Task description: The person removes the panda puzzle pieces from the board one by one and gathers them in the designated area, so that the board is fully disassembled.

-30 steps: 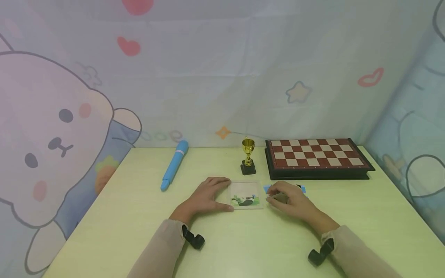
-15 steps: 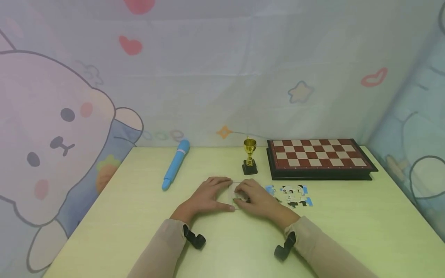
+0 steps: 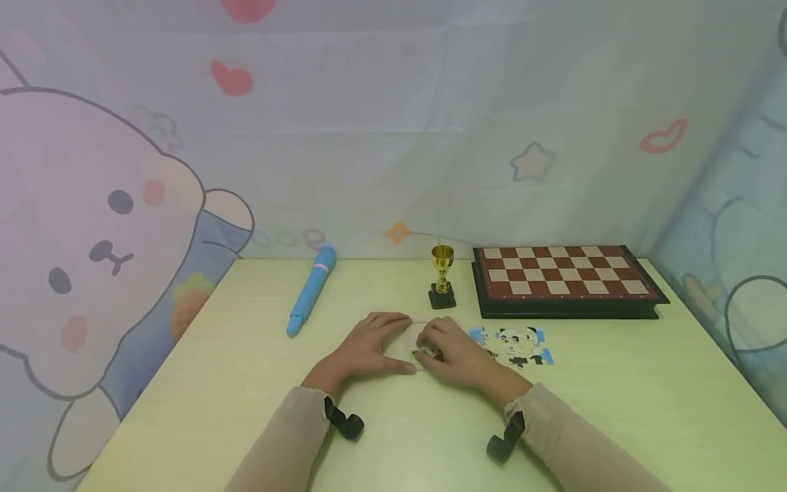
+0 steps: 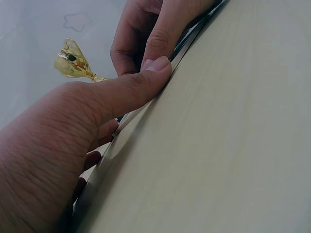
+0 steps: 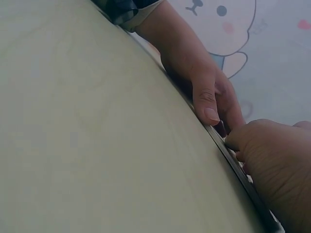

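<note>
Pale cloth bkgd, lg cartoon animal, lt-yellow tbl

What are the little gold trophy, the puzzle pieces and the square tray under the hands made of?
Trophy: shiny gold cup with bright highlights, on a dark base; plated plastic or metal, I can't tell.
Puzzle pieces: probably printed card or thin wood, judging by their flat, interlocking shapes.
Tray: perhaps plastic, given its pale, see-through-looking rim; the hands partly cover it.
</note>
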Tool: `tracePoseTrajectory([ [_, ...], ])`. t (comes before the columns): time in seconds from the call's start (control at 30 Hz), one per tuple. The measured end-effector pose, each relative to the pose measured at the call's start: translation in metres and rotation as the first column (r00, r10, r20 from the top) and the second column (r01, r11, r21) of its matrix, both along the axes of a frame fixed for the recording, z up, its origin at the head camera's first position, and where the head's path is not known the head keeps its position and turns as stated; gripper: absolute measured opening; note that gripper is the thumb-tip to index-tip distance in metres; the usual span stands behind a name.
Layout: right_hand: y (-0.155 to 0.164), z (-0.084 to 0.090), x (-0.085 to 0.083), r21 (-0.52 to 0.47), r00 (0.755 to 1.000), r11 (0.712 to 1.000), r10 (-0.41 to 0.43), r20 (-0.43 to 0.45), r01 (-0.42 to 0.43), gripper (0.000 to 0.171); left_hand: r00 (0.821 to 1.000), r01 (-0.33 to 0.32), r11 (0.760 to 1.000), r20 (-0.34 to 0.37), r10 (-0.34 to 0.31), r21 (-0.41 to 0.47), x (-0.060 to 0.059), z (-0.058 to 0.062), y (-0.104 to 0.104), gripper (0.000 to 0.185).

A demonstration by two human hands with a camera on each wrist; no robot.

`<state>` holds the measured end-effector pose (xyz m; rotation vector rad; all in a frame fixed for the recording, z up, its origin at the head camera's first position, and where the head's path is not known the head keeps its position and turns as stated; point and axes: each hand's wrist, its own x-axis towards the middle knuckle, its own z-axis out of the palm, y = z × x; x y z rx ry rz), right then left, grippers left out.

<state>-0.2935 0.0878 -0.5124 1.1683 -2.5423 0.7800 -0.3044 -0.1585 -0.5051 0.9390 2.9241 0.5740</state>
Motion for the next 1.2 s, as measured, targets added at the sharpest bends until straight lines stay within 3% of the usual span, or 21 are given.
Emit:
tracePoseTrajectory([
  [0.27,-0.0012,-0.0003,0.0046,-0.015,1.0,1.0,-0.019,-0.008,0.019,0.018,1.0,-0.001,1.0,-0.01,0.001,0.01,0.0016,-0.0002,0.0009,0.097],
  [0.63,-0.002,0.0036,0.0054,-0.047,0.997,0.998,-0.034,0.072,0.038,0.017,1.0,-0.001,1.0,-0.005,0.001,0.01,0.0017,0.0013,0.0004,0.097],
  [0.9,-0.0005,0.0051,0.0065,-0.057,0.999,0.998,0.018,0.039,-0.015,0.025,1.0,-0.004,1.0,0.013,0.004,0.015,0.0027,0.0035,0.0011,0.098],
  [1.2,0.0001,0.0035,0.0064,-0.026,0.992,0.997,0.072,0.102,-0.069,0.024,1.0,-0.008,1.0,0.011,0.008,0.02,0.0032,0.0027,0.0006,0.099],
])
